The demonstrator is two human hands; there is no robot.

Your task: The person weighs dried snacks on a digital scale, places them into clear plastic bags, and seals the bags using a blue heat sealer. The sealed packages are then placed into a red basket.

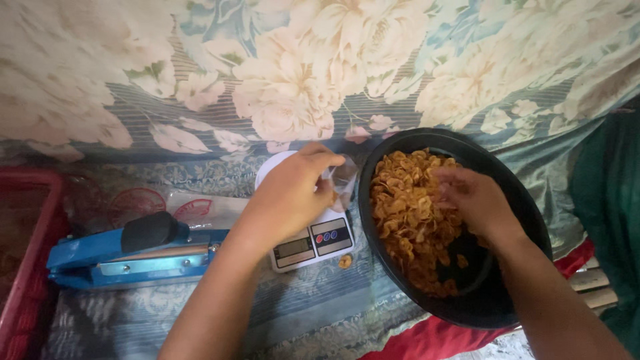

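While pinching a small clear plastic bag [343, 181] above the white digital kitchen scale [313, 237], left hand [293, 190] closed on its rim.
Right hand [475, 200], fingers loosely curled, dipping into golden fried chips [407, 213] inside the round black basin [527, 193]; blue heat sealer [127, 257] lying left.

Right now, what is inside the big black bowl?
The big black bowl holds a heap of golden-brown chips, piled toward its left side. The right hand reaches into them. Some bare black bottom shows, but the hand hides whatever lies beneath it.
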